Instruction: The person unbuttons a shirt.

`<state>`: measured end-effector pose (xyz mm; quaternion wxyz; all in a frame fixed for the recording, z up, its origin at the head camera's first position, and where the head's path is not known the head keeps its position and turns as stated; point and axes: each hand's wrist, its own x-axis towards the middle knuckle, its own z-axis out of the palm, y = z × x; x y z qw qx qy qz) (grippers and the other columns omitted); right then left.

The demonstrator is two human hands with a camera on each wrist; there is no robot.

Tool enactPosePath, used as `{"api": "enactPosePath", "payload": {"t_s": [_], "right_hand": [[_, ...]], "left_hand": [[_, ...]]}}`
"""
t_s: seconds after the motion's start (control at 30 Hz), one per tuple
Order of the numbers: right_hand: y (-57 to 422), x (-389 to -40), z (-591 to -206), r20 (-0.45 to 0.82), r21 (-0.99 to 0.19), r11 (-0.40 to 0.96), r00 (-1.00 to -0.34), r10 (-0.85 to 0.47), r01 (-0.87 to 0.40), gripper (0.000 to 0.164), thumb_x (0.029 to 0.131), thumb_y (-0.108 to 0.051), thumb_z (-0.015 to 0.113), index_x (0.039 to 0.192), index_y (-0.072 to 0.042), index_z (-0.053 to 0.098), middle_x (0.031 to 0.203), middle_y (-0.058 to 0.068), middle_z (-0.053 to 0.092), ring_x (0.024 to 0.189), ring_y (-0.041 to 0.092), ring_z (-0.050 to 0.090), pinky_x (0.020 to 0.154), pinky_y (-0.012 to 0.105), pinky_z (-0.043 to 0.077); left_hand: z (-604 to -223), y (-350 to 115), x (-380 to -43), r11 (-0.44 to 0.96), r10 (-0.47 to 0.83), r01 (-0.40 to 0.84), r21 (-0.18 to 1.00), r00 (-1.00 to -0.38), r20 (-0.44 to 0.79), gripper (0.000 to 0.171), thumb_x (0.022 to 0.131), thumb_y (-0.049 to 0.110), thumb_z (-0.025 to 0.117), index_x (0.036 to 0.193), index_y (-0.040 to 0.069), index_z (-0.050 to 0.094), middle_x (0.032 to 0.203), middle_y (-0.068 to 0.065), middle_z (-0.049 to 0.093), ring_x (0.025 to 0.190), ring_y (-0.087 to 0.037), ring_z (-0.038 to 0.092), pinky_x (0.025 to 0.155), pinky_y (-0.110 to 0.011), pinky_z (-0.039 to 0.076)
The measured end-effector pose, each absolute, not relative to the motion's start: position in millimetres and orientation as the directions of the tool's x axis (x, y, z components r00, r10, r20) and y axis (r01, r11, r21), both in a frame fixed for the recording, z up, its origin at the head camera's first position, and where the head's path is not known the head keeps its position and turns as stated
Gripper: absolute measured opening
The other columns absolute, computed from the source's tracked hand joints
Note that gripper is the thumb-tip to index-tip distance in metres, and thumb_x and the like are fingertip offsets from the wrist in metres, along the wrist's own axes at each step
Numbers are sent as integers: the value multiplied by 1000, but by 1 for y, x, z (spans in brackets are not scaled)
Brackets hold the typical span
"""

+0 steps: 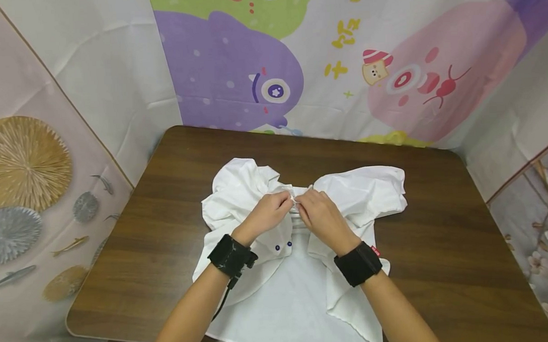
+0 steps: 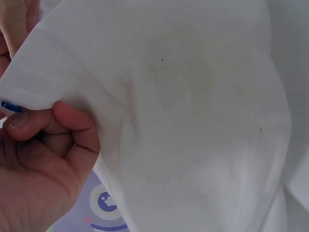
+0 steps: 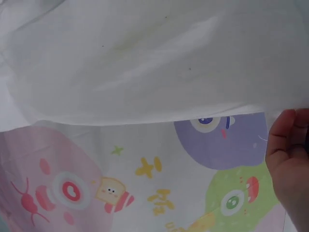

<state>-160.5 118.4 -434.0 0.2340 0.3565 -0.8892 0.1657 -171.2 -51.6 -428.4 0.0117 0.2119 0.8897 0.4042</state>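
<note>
A white shirt (image 1: 301, 296) lies spread on the table with its front parted. The left hand (image 1: 267, 211) pinches the shirt's edge near the collar; in the left wrist view a blue button (image 2: 11, 106) shows at its fingertips. Right beside it, the right hand (image 1: 323, 217) pinches the other edge, fingertips almost meeting those of the left. White cloth (image 3: 159, 72) stretches away from the right hand's fingers in the right wrist view. Two dark blue buttons (image 1: 283, 245) sit on the lower corner of the left front panel.
The brown wooden table (image 1: 440, 266) extends on both sides of the shirt. Behind it hangs a cartoon-printed cloth (image 1: 234, 71). Patterned curtains (image 1: 17, 84) close in the left and right sides. A small red tag (image 1: 375, 250) shows at the shirt's right side.
</note>
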Motion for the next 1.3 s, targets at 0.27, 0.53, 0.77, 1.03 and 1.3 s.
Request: {"api": "enactPosePath", "payload": {"t_s": [0.27,0.53,0.77,1.03,1.3], "right_hand": [[116,-155,-436,539,-216,692,-675,-503,-689,7,89,-6,58,93,0,60,84,8,62,82,22,58,75,33,50],[116,-157,-441,434,-477,642,-796,-423,-601,10,88,-5,54,92,1,61,81,9,61,74,19,56,68,32,49],[117,-158,-439,279,-679,593,-900,-336,-432,11,88,-7,54,90,0,62,74,7,61,66,14,52,61,27,45],[117,-158,-440,222,-747,569,-935,-276,-345,11,86,-7,54,88,0,63,72,8,61,66,13,52,61,23,43],[121,-157,-445,178,-788,553,-960,-217,-272,6,85,-9,58,85,-3,59,74,7,59,70,13,50,64,22,41]], "left_hand": [[-432,-53,-173,526,425,385,758,-891,158,26,91,13,42,66,9,41,61,3,34,58,-11,36,54,-21,31],[-438,-53,-171,487,467,406,773,-869,162,25,93,10,41,68,7,43,62,4,32,58,-10,34,55,-20,29],[-440,-53,-169,485,480,403,776,-865,149,22,95,12,41,75,6,46,63,4,32,60,-11,37,56,-20,30],[-441,-53,-168,464,487,413,783,-858,164,19,97,12,41,80,6,47,66,3,33,64,-12,40,58,-22,33],[-442,-56,-167,453,485,406,794,-859,163,19,98,12,41,80,6,46,64,3,35,62,-10,40,57,-21,33]]}}
